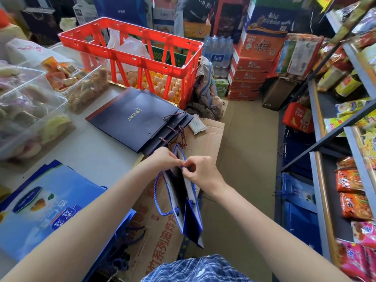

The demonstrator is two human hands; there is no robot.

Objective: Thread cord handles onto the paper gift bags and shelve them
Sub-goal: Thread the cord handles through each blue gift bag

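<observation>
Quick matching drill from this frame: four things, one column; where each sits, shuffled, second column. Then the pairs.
Things:
1. blue gift bag
2. dark navy bags
3. red crate
4. noodle packets

Places:
A. on the right-hand shelf
B. stacked flat on the table, by the crate
C. held up open between left hand and right hand
D. at the far end of the table, eggs under it

Pairs: 1-C, 2-B, 3-D, 4-A
</observation>
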